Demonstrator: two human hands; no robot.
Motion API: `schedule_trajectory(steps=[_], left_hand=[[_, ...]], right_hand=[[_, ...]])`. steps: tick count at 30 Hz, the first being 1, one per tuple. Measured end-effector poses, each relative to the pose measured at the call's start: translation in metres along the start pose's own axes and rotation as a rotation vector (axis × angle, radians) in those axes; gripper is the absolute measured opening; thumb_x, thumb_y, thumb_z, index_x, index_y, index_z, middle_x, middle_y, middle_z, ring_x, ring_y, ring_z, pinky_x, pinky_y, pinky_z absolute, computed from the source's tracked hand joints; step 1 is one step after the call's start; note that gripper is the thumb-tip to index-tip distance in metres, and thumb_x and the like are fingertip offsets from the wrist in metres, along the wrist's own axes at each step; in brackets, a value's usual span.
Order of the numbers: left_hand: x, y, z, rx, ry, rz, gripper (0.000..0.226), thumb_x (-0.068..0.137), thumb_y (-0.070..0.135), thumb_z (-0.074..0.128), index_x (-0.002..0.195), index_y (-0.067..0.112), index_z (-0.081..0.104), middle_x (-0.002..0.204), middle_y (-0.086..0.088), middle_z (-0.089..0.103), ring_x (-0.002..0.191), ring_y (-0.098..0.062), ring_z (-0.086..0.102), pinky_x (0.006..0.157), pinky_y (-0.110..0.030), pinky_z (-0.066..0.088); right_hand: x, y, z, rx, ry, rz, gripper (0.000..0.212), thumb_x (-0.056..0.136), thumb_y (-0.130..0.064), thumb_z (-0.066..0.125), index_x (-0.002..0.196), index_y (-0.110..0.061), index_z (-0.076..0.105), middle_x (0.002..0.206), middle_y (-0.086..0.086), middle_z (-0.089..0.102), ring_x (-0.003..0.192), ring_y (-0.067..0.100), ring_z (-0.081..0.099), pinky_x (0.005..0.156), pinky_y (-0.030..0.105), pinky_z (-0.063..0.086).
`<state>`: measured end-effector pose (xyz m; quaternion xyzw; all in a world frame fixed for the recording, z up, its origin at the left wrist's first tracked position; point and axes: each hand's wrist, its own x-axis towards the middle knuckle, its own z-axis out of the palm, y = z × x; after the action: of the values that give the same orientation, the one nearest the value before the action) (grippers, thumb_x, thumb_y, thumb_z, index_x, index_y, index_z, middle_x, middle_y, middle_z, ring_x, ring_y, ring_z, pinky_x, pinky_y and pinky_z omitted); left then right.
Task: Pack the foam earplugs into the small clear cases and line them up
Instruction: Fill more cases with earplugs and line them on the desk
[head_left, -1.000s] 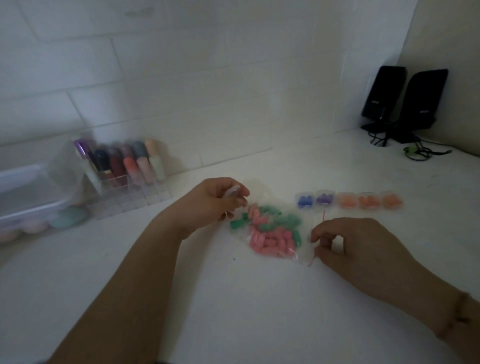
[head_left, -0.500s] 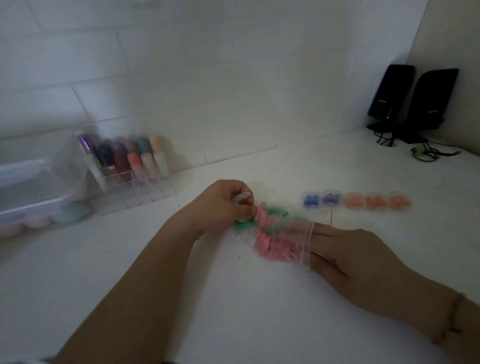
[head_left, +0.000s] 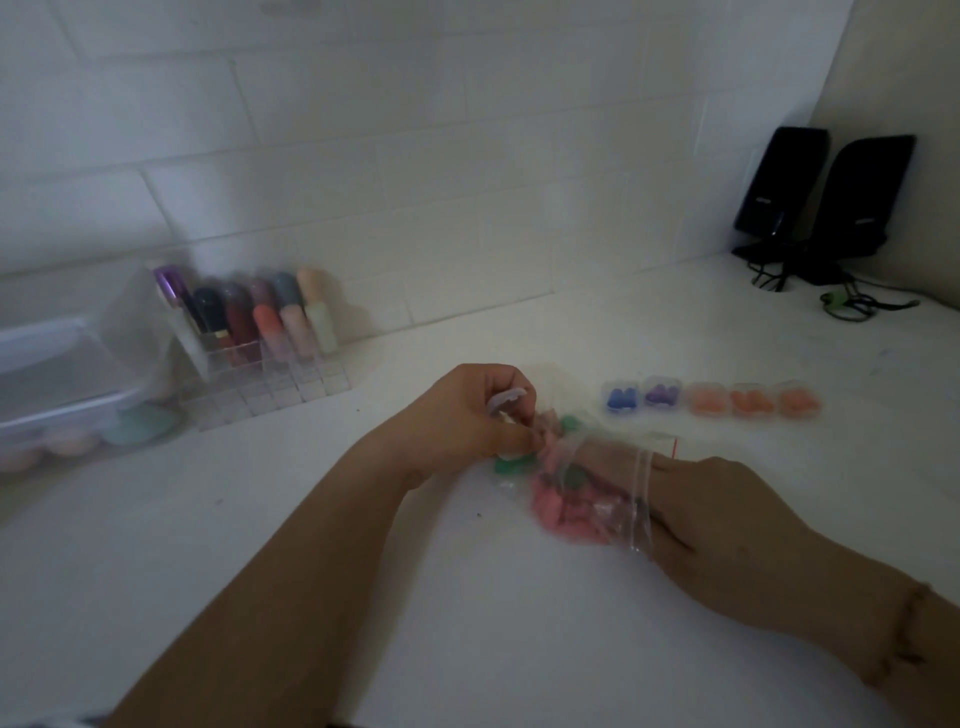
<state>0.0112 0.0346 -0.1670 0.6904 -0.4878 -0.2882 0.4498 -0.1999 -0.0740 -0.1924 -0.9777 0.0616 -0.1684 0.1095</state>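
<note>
On the table (head_left: 363, 597), a limp, slippery bag (head_left: 587, 493) is pinched at its closed end by the left hand (head_left: 467, 421); the right hand (head_left: 727, 525) is pushed inside, fingers hidden (grip cannot be told). Light, squashy earplugs (head_left: 563, 517) are best pinched mid-body; five filled cases (head_left: 711, 400) are lined up behind.

Left hand (head_left: 462, 415) sits just left of the clear bag (head_left: 587, 483), knuckles up, fingers curled, fingertips pinching the bag's near-left corner; a small clear case (head_left: 506, 402) is tucked under the curled fingers. Right hand (head_left: 727, 525) comes in from the bag's right side, back of hand up, fingers pushed inside the bag's open mouth and hidden among the contents, so their curl is unreadable. Both forearms are bare and angle in from the bottom edge toward the bag.
</note>
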Motion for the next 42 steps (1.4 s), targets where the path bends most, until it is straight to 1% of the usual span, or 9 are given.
schedule_trajectory(steps=[10, 14, 18, 22, 26, 31, 35, 39, 42], left_hand=[[-0.001, 0.0, 0.014, -0.006, 0.001, 0.053, 0.023, 0.068, -0.006, 0.071, 0.077, 0.009, 0.058, 0.074, 0.0, 0.067, 0.058, -0.007, 0.053, 0.06, -0.025, 0.044], [0.0, 0.001, 0.018, 0.008, -0.016, 0.065, 0.026, 0.071, -0.011, 0.069, 0.075, 0.011, 0.056, 0.073, 0.001, 0.066, 0.057, -0.004, 0.052, 0.057, -0.02, 0.043], [0.0, 0.0, 0.018, 0.013, 0.0, 0.075, 0.024, 0.071, -0.011, 0.068, 0.074, 0.009, 0.057, 0.073, 0.002, 0.067, 0.057, -0.004, 0.054, 0.057, -0.021, 0.044], [0.0, -0.001, 0.018, -0.011, 0.005, 0.05, 0.025, 0.07, -0.013, 0.068, 0.074, 0.008, 0.053, 0.068, 0.007, 0.065, 0.055, -0.004, 0.053, 0.056, -0.021, 0.044], [0.001, -0.002, 0.016, -0.036, 0.008, 0.016, 0.023, 0.068, -0.007, 0.07, 0.077, -0.003, 0.05, 0.079, -0.008, 0.07, 0.072, -0.014, 0.063, 0.067, -0.033, 0.049], [0.0, 0.001, 0.018, -0.01, 0.004, 0.008, 0.026, 0.068, -0.011, 0.069, 0.075, 0.006, 0.05, 0.079, -0.009, 0.071, 0.074, -0.012, 0.065, 0.065, -0.031, 0.05], [0.0, 0.001, 0.016, 0.018, 0.013, 0.018, 0.023, 0.07, -0.012, 0.068, 0.076, 0.003, 0.052, 0.075, -0.003, 0.069, 0.073, -0.01, 0.065, 0.064, -0.027, 0.051], [0.0, -0.002, 0.011, 0.126, 0.051, 0.024, 0.025, 0.069, -0.005, 0.072, 0.072, 0.006, 0.05, 0.069, 0.005, 0.069, 0.068, -0.006, 0.063, 0.059, -0.019, 0.048], [0.001, -0.004, 0.007, 0.217, 0.055, 0.026, 0.027, 0.07, 0.002, 0.076, 0.071, 0.009, 0.05, 0.074, 0.001, 0.072, 0.063, 0.0, 0.06, 0.062, -0.02, 0.046]], right_hand=[[0.003, 0.008, 0.009, 0.172, 0.1, 0.083, 0.039, 0.089, -0.026, 0.056, 0.127, -0.026, 0.062, 0.118, -0.011, 0.067, 0.102, 0.011, 0.066, 0.09, 0.02, 0.05], [0.005, 0.01, 0.014, 0.134, 0.062, 0.201, 0.041, 0.09, -0.006, 0.054, 0.124, -0.029, 0.062, 0.101, -0.011, 0.066, 0.091, 0.015, 0.066, 0.076, 0.033, 0.055], [0.005, -0.002, 0.0, 0.212, -0.015, 0.165, 0.033, 0.089, -0.047, 0.054, 0.119, -0.037, 0.064, 0.102, -0.015, 0.069, 0.093, 0.009, 0.067, 0.081, 0.029, 0.053], [0.004, -0.002, 0.0, 0.009, 0.083, 0.183, 0.017, 0.082, -0.002, 0.065, 0.096, -0.009, 0.072, 0.076, 0.008, 0.069, 0.066, 0.028, 0.066, 0.056, 0.039, 0.051], [0.007, -0.005, 0.0, -0.014, 0.102, 0.17, 0.022, 0.074, 0.001, 0.074, 0.092, -0.013, 0.073, 0.073, 0.005, 0.069, 0.063, 0.023, 0.067, 0.051, 0.032, 0.05], [0.006, -0.007, -0.003, 0.044, 0.082, 0.013, 0.049, 0.087, -0.068, 0.044, 0.117, -0.037, 0.067, 0.121, -0.014, 0.067, 0.101, 0.007, 0.067, 0.081, 0.028, 0.058], [0.007, -0.003, 0.003, 0.098, 0.001, 0.047, 0.055, 0.082, -0.07, 0.047, 0.123, -0.037, 0.064, 0.127, -0.017, 0.062, 0.105, 0.009, 0.067, 0.081, 0.035, 0.058], [0.004, 0.001, 0.003, 0.217, 0.015, 0.074, 0.033, 0.092, -0.018, 0.052, 0.121, -0.032, 0.059, 0.12, -0.012, 0.063, 0.105, 0.016, 0.065, 0.081, 0.044, 0.057], [0.001, 0.003, 0.001, 0.277, 0.047, 0.026, 0.04, 0.093, -0.013, 0.045, 0.119, -0.038, 0.06, 0.124, -0.012, 0.061, 0.112, 0.023, 0.061, 0.088, 0.051, 0.052]])
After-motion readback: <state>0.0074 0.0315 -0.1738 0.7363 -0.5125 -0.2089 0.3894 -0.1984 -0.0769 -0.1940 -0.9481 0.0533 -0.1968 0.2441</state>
